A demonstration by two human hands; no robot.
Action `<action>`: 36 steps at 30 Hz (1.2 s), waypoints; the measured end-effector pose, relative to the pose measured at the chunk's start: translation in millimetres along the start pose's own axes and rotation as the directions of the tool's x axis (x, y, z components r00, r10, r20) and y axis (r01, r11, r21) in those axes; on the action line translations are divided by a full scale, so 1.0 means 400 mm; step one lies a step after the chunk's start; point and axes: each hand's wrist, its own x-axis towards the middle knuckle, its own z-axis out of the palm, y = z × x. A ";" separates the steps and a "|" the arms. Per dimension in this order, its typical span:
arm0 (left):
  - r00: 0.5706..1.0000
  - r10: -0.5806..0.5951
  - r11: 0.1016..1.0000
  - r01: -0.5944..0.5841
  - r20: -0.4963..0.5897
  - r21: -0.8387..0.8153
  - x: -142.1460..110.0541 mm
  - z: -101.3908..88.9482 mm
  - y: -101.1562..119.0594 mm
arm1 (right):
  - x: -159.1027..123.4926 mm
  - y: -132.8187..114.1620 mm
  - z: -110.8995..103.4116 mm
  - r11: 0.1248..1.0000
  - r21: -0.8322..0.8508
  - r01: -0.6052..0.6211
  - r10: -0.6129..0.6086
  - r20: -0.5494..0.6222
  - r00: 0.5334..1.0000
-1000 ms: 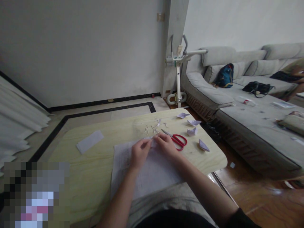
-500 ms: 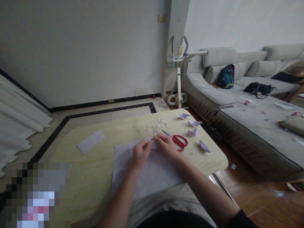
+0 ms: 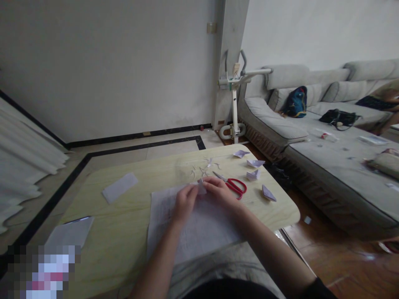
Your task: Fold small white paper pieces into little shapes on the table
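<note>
My left hand [image 3: 184, 203] and my right hand [image 3: 220, 192] meet over the far edge of a large white paper sheet [image 3: 199, 232] on a pale wooden table [image 3: 131, 207]. Both pinch a small white piece of paper [image 3: 201, 187] between their fingertips. Red-handled scissors [image 3: 233, 186] lie just right of my right hand. Several small folded paper shapes [image 3: 255, 174] sit past the scissors, and thin paper scraps [image 3: 202, 168] lie beyond my hands.
A white paper slip [image 3: 120, 187] lies at the table's left, another grey sheet [image 3: 70, 232] at the near left corner. A grey sofa [image 3: 327, 153] with a blue backpack [image 3: 296, 101] and black bag [image 3: 339, 117] stands to the right. A white exercise machine [image 3: 233, 99] stands by the wall.
The view has dipped slightly, showing a grey sheet at the near left. My hands stay together on the small paper piece with only slight finger movement.
</note>
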 end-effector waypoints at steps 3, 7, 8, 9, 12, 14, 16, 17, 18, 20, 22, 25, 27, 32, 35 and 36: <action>0.999 0.033 0.999 -0.031 -0.031 0.042 0.001 0.000 0.000 | -0.004 -0.010 0.009 0.999 0.040 0.003 -0.004 0.024 1.000; 0.997 0.050 0.998 -0.047 -0.055 0.040 0.002 0.003 0.003 | -0.005 -0.016 0.016 0.999 -0.003 0.038 -0.038 0.025 0.999; 0.997 0.055 0.998 -0.054 -0.052 0.035 0.002 0.004 0.002 | -0.004 -0.015 0.015 0.999 -0.022 0.048 -0.047 0.017 0.999; 0.997 0.061 0.998 -0.059 -0.044 0.029 0.001 0.005 0.002 | -0.003 -0.013 0.012 0.997 -0.045 0.055 -0.055 0.006 0.998; 0.998 0.069 0.998 -0.069 -0.011 -0.001 -0.001 0.007 -0.001 | 0.003 -0.005 0.000 0.985 -0.146 0.088 -0.094 -0.033 0.995; 0.997 0.080 0.997 -0.080 -0.012 -0.005 -0.001 0.008 -0.004 | 0.007 0.002 -0.008 0.968 -0.225 0.112 -0.129 -0.065 0.989; 0.995 0.098 0.995 -0.097 -0.034 0.014 0.000 0.009 -0.006 | 0.011 0.007 -0.013 0.953 -0.280 0.121 -0.154 -0.101 0.983; 0.993 0.109 0.994 -0.108 -0.047 0.027 0.001 0.009 -0.007 | 0.012 0.009 -0.014 0.948 -0.293 0.123 -0.162 -0.112 0.981; 0.991 0.120 0.992 -0.118 -0.057 0.037 0.001 0.008 -0.007 | 0.012 0.009 -0.014 0.947 -0.296 0.127 -0.167 -0.114 0.979; 0.989 0.128 0.991 -0.125 -0.074 0.038 0.003 0.007 -0.008 | 0.013 0.008 -0.013 0.948 -0.283 0.142 -0.177 -0.099 0.979; 0.990 0.106 0.994 -0.104 -0.097 0.025 0.005 0.005 -0.009 | 0.012 0.005 -0.009 0.952 -0.263 0.155 -0.183 -0.086 0.979; 0.991 0.054 0.998 -0.052 -0.125 0.019 0.007 0.002 -0.012 | 0.010 0.001 -0.004 0.956 -0.254 0.146 -0.174 -0.094 0.980; 0.990 0.046 0.999 -0.044 -0.133 0.019 0.008 0.001 -0.016 | 0.009 0.001 -0.003 0.952 -0.273 0.139 -0.172 -0.101 0.980; 0.993 0.038 0.999 -0.037 -0.110 0.009 0.008 0.000 -0.021 | 0.007 0.005 -0.002 0.932 -0.330 0.148 -0.192 -0.106 0.976; 0.996 0.020 0.999 -0.023 -0.089 -0.025 0.006 0.001 -0.014 | 0.007 0.004 -0.002 0.936 -0.318 0.148 -0.186 -0.094 0.978; 0.997 0.010 0.999 -0.014 -0.073 -0.044 0.005 0.002 -0.011 | 0.007 0.003 -0.002 0.939 -0.312 0.145 -0.181 -0.088 0.980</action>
